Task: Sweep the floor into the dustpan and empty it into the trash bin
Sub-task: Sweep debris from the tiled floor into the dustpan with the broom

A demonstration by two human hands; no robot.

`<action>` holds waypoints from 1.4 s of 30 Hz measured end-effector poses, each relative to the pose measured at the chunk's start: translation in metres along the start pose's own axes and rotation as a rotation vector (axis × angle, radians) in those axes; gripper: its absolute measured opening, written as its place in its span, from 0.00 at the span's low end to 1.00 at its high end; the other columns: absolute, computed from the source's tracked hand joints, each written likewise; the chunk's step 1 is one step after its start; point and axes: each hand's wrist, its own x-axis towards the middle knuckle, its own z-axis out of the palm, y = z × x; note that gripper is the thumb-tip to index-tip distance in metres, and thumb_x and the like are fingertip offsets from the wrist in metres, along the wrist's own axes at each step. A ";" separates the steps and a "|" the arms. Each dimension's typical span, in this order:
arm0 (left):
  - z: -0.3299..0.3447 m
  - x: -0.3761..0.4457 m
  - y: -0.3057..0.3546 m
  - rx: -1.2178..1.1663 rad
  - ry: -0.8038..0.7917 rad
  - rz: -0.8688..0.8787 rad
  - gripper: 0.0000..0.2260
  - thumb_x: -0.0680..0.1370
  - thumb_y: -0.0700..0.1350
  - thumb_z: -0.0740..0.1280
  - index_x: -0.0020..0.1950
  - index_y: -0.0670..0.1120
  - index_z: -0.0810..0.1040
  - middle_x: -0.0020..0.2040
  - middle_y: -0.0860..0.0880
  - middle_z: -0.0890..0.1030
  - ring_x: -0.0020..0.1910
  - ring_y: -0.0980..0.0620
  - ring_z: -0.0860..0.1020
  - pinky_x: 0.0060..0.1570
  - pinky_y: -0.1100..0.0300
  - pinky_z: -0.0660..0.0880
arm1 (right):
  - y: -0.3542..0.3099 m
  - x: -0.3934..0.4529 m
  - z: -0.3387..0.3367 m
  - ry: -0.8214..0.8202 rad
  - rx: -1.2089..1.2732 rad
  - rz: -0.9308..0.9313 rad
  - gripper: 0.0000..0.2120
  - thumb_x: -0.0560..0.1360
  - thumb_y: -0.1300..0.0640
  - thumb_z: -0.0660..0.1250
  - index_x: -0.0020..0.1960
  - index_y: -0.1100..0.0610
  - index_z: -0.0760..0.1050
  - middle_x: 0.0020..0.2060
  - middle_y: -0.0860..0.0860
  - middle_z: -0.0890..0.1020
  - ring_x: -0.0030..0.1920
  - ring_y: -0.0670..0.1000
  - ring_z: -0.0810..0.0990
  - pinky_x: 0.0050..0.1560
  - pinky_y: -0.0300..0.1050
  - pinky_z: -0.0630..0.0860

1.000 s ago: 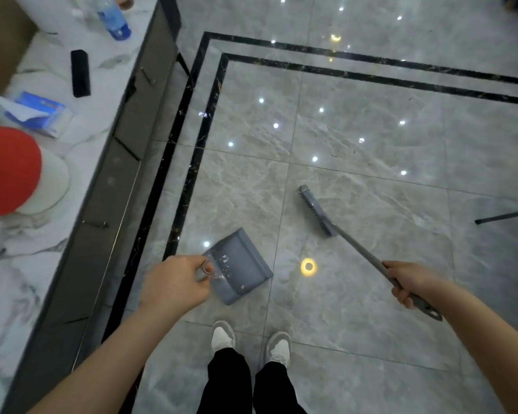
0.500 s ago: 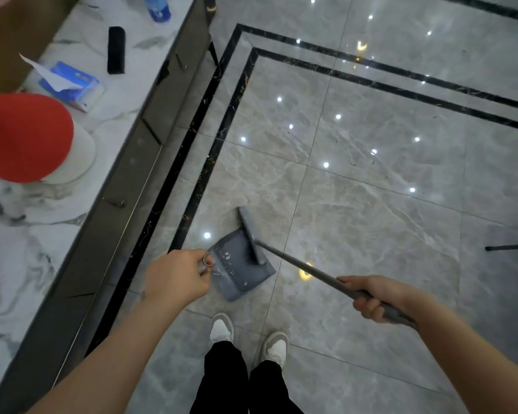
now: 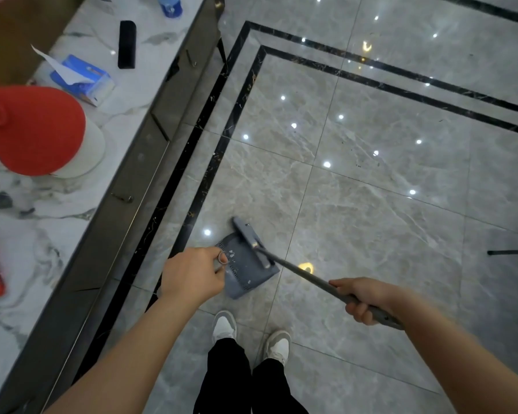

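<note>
Dustpan [image 3: 245, 270] on floor [image 3: 371, 219], just ahead of shoes [image 3: 251, 336], beside counter [image 3: 57, 219] at left. Broom head [image 3: 250, 240] lying across dustpan's far edge; handle running back and right to right hand [image 3: 364, 298]. Left hand [image 3: 192, 274] at dustpan's near-left corner. On counter, front to back: tissue box [image 3: 81, 76], remote [image 3: 126, 44], bottle [image 3: 169, 6]. Thin rod [image 3: 510, 251] on floor at far right.

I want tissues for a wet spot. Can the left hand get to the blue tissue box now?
Probably not yet: the left hand is gripping the dustpan. The tissue box lies uncovered on the counter.
</note>
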 end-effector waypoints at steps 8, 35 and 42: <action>-0.005 -0.004 -0.003 -0.046 -0.047 -0.015 0.04 0.76 0.50 0.65 0.43 0.59 0.75 0.34 0.54 0.74 0.35 0.53 0.73 0.27 0.63 0.62 | -0.015 -0.022 -0.008 -0.009 0.135 -0.014 0.12 0.82 0.55 0.53 0.62 0.47 0.69 0.21 0.48 0.61 0.15 0.42 0.58 0.13 0.29 0.56; -0.108 0.076 0.048 -0.086 0.045 -0.046 0.05 0.77 0.52 0.63 0.46 0.57 0.79 0.36 0.51 0.78 0.38 0.48 0.78 0.31 0.61 0.70 | -0.117 -0.089 -0.072 0.157 0.348 -0.111 0.21 0.81 0.57 0.53 0.74 0.56 0.62 0.18 0.50 0.65 0.12 0.44 0.59 0.13 0.30 0.58; -0.126 0.142 0.126 -0.053 0.049 -0.067 0.11 0.78 0.55 0.58 0.45 0.55 0.79 0.36 0.51 0.77 0.38 0.47 0.77 0.35 0.59 0.71 | -0.154 -0.085 -0.179 0.169 0.303 -0.107 0.05 0.80 0.57 0.53 0.53 0.55 0.66 0.20 0.51 0.65 0.13 0.45 0.59 0.15 0.30 0.60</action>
